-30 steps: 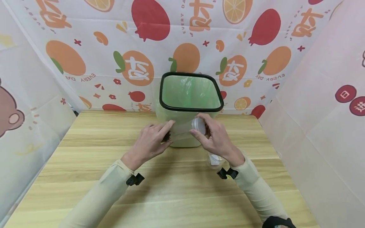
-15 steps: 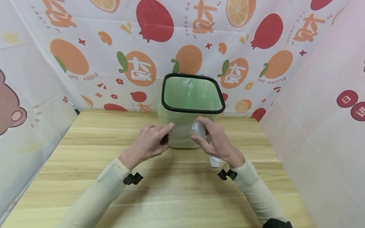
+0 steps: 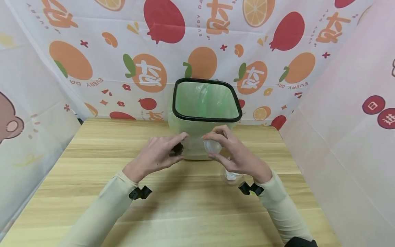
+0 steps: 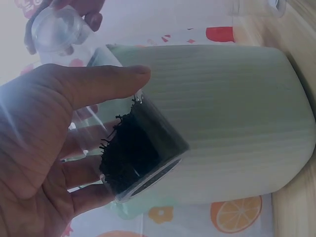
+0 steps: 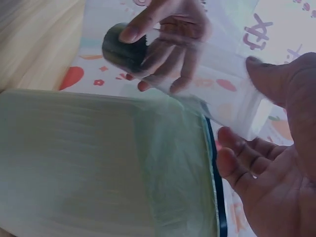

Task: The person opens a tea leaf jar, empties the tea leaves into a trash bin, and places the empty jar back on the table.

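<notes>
My left hand [image 3: 151,156] grips the base end of a clear plastic jar [image 4: 145,140], tilted well over. Dark, thin dry strands [image 4: 129,148] like tea leaves lie heaped at its bottom. At the jar's other end, my right hand [image 3: 239,156] holds the clear lid [image 3: 212,146] between thumb and fingers. From the right wrist, the lid [image 5: 253,118] looks to be on the jar's mouth, though blur hides whether it is loose. Both hands are in front of a pale green bin [image 3: 197,132].
The bin has a black rim [image 3: 206,119] and a green liner bag [image 3: 206,99]. Another clear jar [image 3: 231,175] with a white label is on the wooden table [image 3: 191,212], partly below my right wrist. Fruit-printed cloth [image 3: 117,68] hangs behind.
My right fingers have shifted round the lid, and its face has turned from view. My left hand keeps its grip on the jar and has moved slightly left.
</notes>
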`<state>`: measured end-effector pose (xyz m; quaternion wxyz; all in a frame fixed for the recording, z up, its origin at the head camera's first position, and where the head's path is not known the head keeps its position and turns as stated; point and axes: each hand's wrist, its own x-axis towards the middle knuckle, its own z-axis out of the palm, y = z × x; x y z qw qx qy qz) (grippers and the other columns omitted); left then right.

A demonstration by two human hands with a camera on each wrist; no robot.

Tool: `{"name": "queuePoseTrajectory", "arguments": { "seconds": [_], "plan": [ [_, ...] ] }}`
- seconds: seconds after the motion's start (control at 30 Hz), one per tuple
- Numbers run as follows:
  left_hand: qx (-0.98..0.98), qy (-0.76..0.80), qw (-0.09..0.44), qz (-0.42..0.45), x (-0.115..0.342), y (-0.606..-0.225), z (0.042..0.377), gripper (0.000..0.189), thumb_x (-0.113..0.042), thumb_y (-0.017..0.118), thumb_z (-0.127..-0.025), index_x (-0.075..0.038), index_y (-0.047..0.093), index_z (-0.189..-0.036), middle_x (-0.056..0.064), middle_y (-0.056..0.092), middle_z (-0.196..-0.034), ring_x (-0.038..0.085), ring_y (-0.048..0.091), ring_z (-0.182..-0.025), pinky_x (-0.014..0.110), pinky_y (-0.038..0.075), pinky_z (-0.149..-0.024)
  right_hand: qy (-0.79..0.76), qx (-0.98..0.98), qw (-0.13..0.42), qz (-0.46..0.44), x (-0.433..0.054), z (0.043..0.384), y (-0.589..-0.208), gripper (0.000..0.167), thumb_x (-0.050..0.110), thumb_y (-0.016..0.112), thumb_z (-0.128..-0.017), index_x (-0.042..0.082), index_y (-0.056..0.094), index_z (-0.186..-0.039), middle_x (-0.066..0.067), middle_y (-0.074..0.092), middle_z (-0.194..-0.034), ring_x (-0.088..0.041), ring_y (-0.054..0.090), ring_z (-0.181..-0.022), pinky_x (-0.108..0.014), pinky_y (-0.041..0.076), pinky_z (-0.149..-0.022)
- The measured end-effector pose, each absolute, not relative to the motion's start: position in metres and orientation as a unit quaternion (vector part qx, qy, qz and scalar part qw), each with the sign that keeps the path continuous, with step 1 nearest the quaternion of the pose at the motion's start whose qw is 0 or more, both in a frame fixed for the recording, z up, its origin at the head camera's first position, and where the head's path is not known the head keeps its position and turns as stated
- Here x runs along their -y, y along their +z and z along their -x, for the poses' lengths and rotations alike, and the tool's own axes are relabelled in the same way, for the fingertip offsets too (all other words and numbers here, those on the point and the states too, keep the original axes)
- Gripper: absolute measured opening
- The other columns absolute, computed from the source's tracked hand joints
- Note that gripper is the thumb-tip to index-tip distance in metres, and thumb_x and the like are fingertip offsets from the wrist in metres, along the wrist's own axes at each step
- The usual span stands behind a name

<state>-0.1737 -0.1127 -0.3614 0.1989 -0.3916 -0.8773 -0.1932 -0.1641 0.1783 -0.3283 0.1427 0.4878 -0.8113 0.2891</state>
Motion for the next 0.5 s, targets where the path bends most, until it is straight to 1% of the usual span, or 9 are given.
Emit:
{"name": "queuePoseTrajectory", "arguments": {
  "seconds": [0.1, 0.23, 0.33, 0.4, 0.43, 0.5],
  "plan": [
    [0.879, -0.188, 0.205, 0.386, 0.112, -0.362, 0.173, 0.069, -0.028, 0.09, -0.076, -0.013, 0.058, -0.135, -0.002, 0.067, -0.082, 0.009, 0.054, -0.062, 0.026, 0.045, -0.051, 0.295, 0.811, 0.13, -0.489, -0.18, 0.162, -0.326, 0.053, 0.01, 0.074, -0.092, 0.019, 0.053, -0.139, -0.01, 0.047, -0.139, -0.02, 0.046, -0.129, -0.033, 0.058, -0.089],
    [0.883, -0.181, 0.208, 0.38, 0.112, -0.364, 0.172, 0.071, -0.026, 0.09, -0.076, -0.012, 0.057, -0.136, -0.001, 0.067, -0.082, 0.01, 0.053, -0.062, 0.026, 0.044, -0.051, 0.293, 0.812, 0.124, -0.489, -0.181, 0.161, -0.323, 0.047, 0.009, 0.072, -0.093, 0.02, 0.057, -0.135, -0.014, 0.044, -0.147, -0.022, 0.044, -0.137, -0.034, 0.056, -0.091],
    [0.886, -0.173, 0.216, 0.373, 0.111, -0.365, 0.171, 0.073, -0.027, 0.091, -0.075, -0.011, 0.056, -0.137, 0.0, 0.067, -0.081, 0.011, 0.052, -0.061, 0.025, 0.044, -0.051, 0.305, 0.817, 0.113, -0.476, -0.182, 0.16, -0.32, 0.052, 0.011, 0.074, -0.092, 0.02, 0.056, -0.14, -0.015, 0.041, -0.153, -0.023, 0.044, -0.14, -0.039, 0.054, -0.097],
    [0.887, -0.168, 0.225, 0.367, 0.111, -0.367, 0.171, 0.075, -0.029, 0.092, -0.074, -0.01, 0.055, -0.137, 0.001, 0.067, -0.08, 0.012, 0.052, -0.061, 0.026, 0.045, -0.052, 0.322, 0.826, 0.111, -0.449, -0.182, 0.159, -0.317, 0.058, 0.014, 0.076, -0.091, 0.018, 0.052, -0.144, -0.013, 0.044, -0.152, -0.021, 0.048, -0.135, -0.042, 0.055, -0.095],
    [0.886, -0.167, 0.23, 0.365, 0.111, -0.368, 0.172, 0.075, -0.029, 0.092, -0.073, -0.009, 0.056, -0.136, 0.002, 0.068, -0.08, 0.013, 0.052, -0.06, 0.027, 0.046, -0.052, 0.331, 0.833, 0.112, -0.429, -0.182, 0.159, -0.315, 0.061, 0.016, 0.076, -0.091, 0.017, 0.05, -0.146, -0.012, 0.047, -0.15, -0.021, 0.052, -0.13, -0.042, 0.056, -0.092],
    [0.885, -0.165, 0.242, 0.363, 0.11, -0.37, 0.172, 0.077, -0.029, 0.093, -0.072, -0.009, 0.056, -0.136, 0.004, 0.069, -0.082, 0.014, 0.055, -0.06, 0.031, 0.049, -0.052, 0.344, 0.852, 0.112, -0.379, -0.18, 0.158, -0.312, 0.059, 0.02, 0.072, -0.095, 0.014, 0.047, -0.149, -0.008, 0.057, -0.141, -0.017, 0.06, -0.115, -0.039, 0.059, -0.082]
  ]
}}
